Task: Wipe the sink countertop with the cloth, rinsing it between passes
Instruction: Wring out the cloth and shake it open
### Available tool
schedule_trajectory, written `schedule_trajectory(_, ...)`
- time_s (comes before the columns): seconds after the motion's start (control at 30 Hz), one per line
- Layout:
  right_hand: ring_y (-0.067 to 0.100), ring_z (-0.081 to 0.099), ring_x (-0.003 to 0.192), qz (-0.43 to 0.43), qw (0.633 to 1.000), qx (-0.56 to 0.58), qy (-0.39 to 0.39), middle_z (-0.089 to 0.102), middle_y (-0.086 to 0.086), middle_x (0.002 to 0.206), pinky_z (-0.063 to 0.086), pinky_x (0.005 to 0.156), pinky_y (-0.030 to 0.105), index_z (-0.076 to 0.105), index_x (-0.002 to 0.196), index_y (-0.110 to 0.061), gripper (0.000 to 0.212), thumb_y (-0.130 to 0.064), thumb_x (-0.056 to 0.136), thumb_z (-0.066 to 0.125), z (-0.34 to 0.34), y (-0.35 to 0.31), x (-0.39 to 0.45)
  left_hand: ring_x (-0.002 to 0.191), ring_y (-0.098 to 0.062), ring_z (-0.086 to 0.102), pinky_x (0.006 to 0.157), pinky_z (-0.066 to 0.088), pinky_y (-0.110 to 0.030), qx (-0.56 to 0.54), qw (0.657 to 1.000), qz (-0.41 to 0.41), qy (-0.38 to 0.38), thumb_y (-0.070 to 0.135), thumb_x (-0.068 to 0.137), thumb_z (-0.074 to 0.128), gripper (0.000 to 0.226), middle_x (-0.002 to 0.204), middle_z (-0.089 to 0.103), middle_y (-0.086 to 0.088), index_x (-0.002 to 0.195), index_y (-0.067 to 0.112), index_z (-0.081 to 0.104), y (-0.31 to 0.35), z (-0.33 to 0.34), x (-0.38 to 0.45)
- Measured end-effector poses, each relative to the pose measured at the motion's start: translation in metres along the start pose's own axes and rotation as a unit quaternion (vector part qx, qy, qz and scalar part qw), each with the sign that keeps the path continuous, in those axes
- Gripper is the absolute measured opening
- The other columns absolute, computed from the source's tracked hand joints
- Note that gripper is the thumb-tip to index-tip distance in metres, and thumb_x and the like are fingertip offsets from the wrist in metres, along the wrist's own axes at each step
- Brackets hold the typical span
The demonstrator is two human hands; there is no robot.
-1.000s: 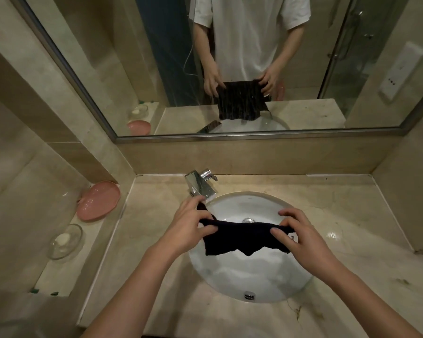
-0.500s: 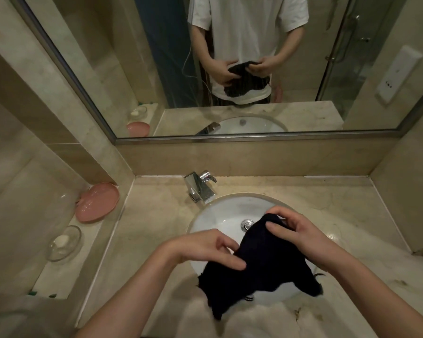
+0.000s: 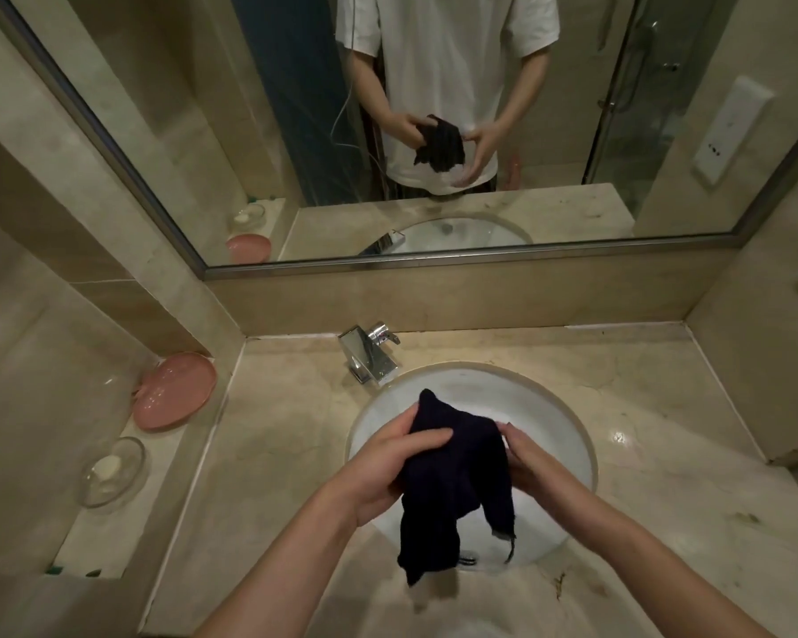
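Both hands have drawn together since a moment ago, bunching the dark cloth point(image 3: 452, 481) between them above the sink point(image 3: 549, 421). Now the left hand point(image 3: 378, 467) grasps the upper part of the cloth, fingers curled over its front, while the right hand point(image 3: 526, 462) clasps its other side, fingers wrapped round the fabric. Two loose ends hang below the hands over the near rim. Beyond the hands stands the tap point(image 3: 369, 354); left of the left hand sit a pink dish point(image 3: 176, 391) and a glass soap dish point(image 3: 111, 472) on the ledge; right of the right hand lies the countertop point(image 3: 692, 490)
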State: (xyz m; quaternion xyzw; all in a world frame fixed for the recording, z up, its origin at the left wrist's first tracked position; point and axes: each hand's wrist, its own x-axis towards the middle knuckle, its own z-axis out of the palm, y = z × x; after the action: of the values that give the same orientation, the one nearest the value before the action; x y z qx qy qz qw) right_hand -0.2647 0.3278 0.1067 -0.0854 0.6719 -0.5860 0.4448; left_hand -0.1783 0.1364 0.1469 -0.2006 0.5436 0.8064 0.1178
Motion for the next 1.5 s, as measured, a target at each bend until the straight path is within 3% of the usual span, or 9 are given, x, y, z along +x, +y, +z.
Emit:
schedule_trajectory(0.13,0.018,0.056,0.131,0.03,0.977,0.193,-0.085,0.061,0.001,0.141,0.037,0.115,0.042,0.046,0.146,-0.028,0.063,-0.064,0.095,0.04,0.014,0.028,0.0,0.116,-0.031,0.064,0.099,0.052,-0.039,-0.098,0.995,0.001,0.009,0.015,0.089,0.067,0.042,0.128,0.066,-0.018,0.131,0.011,0.06,-0.009,0.002,-0.003)
schedule_trajectory(0.33,0.03,0.059,0.128,0.049,0.938,0.327,-0.107,0.062,0.013,0.137,0.045,0.107,0.044,0.059,0.137,-0.016,0.093,-0.047,0.058,0.095,0.023,0.032,0.005,0.111,-0.027,0.068,0.092,0.055,-0.036,-0.172,0.984,0.022,0.049,0.017,0.09,0.059,0.037,0.125,0.069,-0.015,0.126,0.014,0.063,-0.008,0.005,-0.004)
schedule_trajectory(0.57,0.035,0.059,0.127,0.023,0.875,0.469,-0.121,0.058,0.023,0.139,0.053,0.101,0.046,0.071,0.123,-0.007,0.067,-0.026,0.063,0.096,0.025,0.023,0.009,0.118,-0.026,0.065,0.095,0.053,-0.036,-0.138,0.987,0.033,0.078,0.016,0.094,0.058,0.039,0.128,0.068,-0.012,0.133,0.014,0.059,-0.016,-0.009,-0.005)
schedule_trajectory(0.73,0.031,0.066,0.118,0.01,0.943,0.333,-0.015,0.068,0.016,0.128,0.054,0.095,0.044,0.055,0.137,-0.006,0.051,-0.016,0.089,0.065,0.023,0.012,0.003,0.113,-0.02,0.067,0.09,0.054,-0.034,0.062,0.985,0.079,0.141,0.02,0.098,0.061,0.025,0.118,0.072,-0.001,0.122,0.021,0.062,-0.023,-0.022,-0.005)
schedule_trajectory(0.87,0.019,0.066,0.117,-0.021,0.987,0.141,0.075,0.074,0.003,0.12,0.041,0.11,0.041,0.02,0.157,-0.027,0.09,-0.011,0.086,0.073,0.011,0.008,-0.002,0.096,-0.013,0.068,0.079,0.053,-0.031,0.134,0.969,0.1,0.184,0.02,0.099,0.06,0.015,0.104,0.072,0.002,0.114,0.018,0.06,-0.028,-0.034,-0.005)
schedule_trajectory(1.0,0.008,0.069,0.104,-0.081,0.994,-0.057,0.056,0.076,-0.006,0.102,0.045,0.101,0.028,-0.002,0.151,-0.049,0.107,-0.006,0.089,0.073,0.01,0.005,-0.003,0.087,-0.013,0.065,0.072,0.051,-0.031,0.161,0.961,0.085,0.21,0.027,0.097,0.064,0.015,0.095,0.069,0.001,0.106,0.017,0.058,-0.033,-0.038,-0.003)
schedule_trajectory(1.17,0.013,0.07,0.095,-0.15,0.963,-0.218,0.05,0.071,-0.007,0.093,0.052,0.098,0.033,0.013,0.152,-0.053,0.093,-0.006,0.093,0.067,0.009,0.009,0.006,0.072,-0.012,0.061,0.064,0.046,-0.029,0.137,0.967,0.045,0.211,0.032,0.093,0.069,0.028,0.08,0.065,0.001,0.098,0.007,0.057,-0.032,-0.04,-0.003)
schedule_trajectory(1.3,0.013,0.073,0.095,-0.066,0.989,-0.057,0.119,0.078,0.0,0.095,0.048,0.104,0.041,0.036,0.145,-0.041,0.058,-0.023,0.097,0.065,0.003,0.0,0.012,0.086,-0.017,0.072,0.077,0.057,-0.03,0.098,0.969,0.018,0.227,0.031,0.088,0.075,0.033,0.09,0.077,-0.002,0.102,0.003,0.066,-0.028,-0.046,-0.006)
schedule_trajectory(1.5,0.012,0.07,0.097,-0.037,0.998,0.001,0.046,0.076,-0.003,0.1,0.048,0.102,0.041,0.054,0.134,-0.043,0.047,-0.029,0.093,0.069,-0.005,-0.006,0.003,0.097,-0.018,0.074,0.091,0.054,-0.029,0.072,0.976,-0.031,0.203,0.01,0.074,0.085,0.064,0.103,0.078,-0.004,0.13,0.006,0.053,-0.025,-0.057,-0.011)
